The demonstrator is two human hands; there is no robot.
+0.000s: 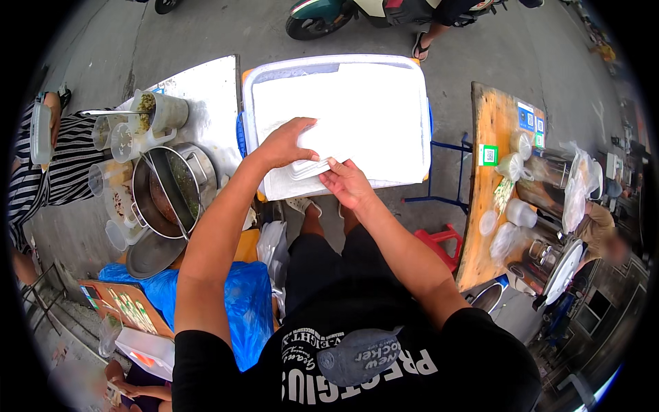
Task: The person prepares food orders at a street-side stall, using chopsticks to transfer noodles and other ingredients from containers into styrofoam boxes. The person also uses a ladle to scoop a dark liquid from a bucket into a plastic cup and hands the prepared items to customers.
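Note:
A small stack of white rectangular disposable containers (308, 169) is between my two hands, its rounded corner toward me. My left hand (286, 144) spans the stack from the left, thumb on the near edge and fingers over the far side. With thumb and fingertips, my right hand (346, 181) pinches the stack's near right corner. Beneath lies a white cloth (381, 118), spread over a large translucent plastic tub (427, 139). Glare washes out the stack's outline against the cloth, so its far edge cannot be made out.
Left, a divided steel pot (170, 190) of broth stands beside several plastic jugs (172, 110) on a white table (211, 103). Right is a wooden table (466, 247) with bags and cups, near a red stool (437, 242). People stand around; a motorcycle (329, 15) is ahead.

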